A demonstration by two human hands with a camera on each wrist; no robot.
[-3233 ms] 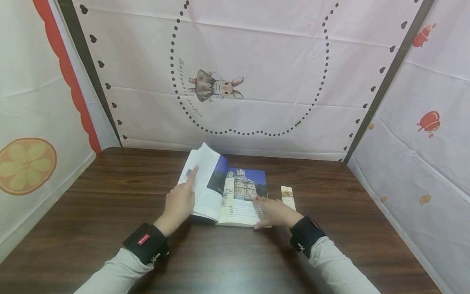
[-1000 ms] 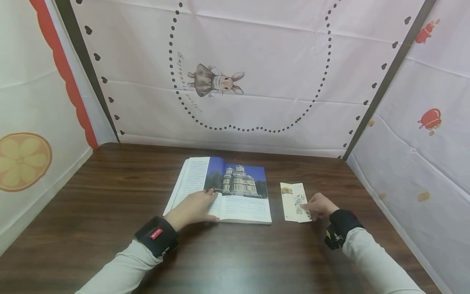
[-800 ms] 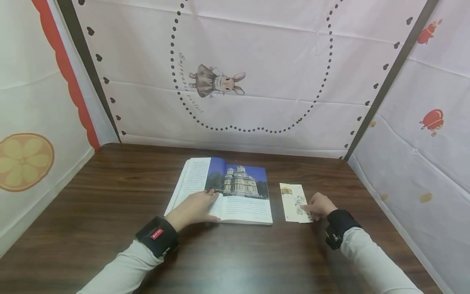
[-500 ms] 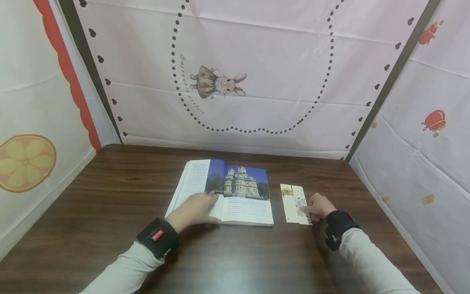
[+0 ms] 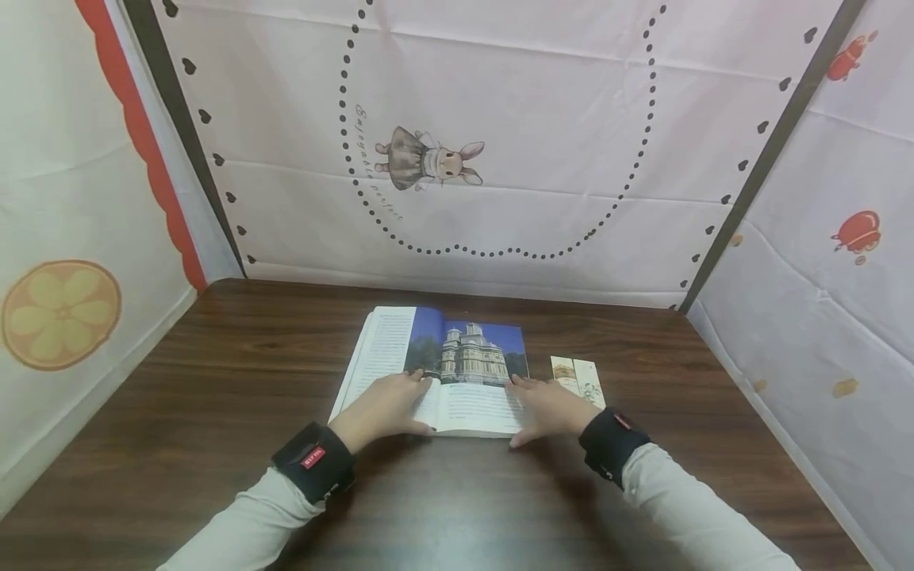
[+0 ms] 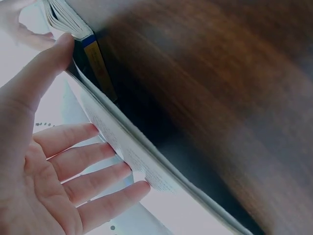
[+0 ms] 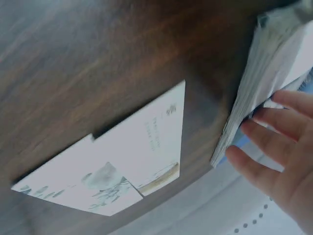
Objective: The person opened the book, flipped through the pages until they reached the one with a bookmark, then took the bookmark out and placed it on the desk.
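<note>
An open book (image 5: 457, 365) with a photo of a domed building lies on the dark wooden table (image 5: 214, 396). My left hand (image 5: 382, 406) rests flat on its left page, fingers straight; the left wrist view shows the fingers (image 6: 93, 166) spread by the page edges (image 6: 132, 152). With straight fingers, my right hand (image 5: 546, 408) lies on the book's lower right corner, and the right wrist view shows the fingertips (image 7: 274, 127) over the page stack (image 7: 259, 83). Two bookmarks (image 5: 580, 377) lie side by side just right of the book, also in the right wrist view as bookmarks (image 7: 122, 161).
Cloth walls enclose the table: a back panel with a rabbit print (image 5: 428, 162), a left panel with an orange flower (image 5: 60, 313), a right panel with red prints (image 5: 854, 232). Bare table top extends left of the book and in front of my arms.
My right hand let go of the bookmarks, moved left and now lies on the book's right page. The two bookmarks lie side by side. The left hand stayed on the left page.
</note>
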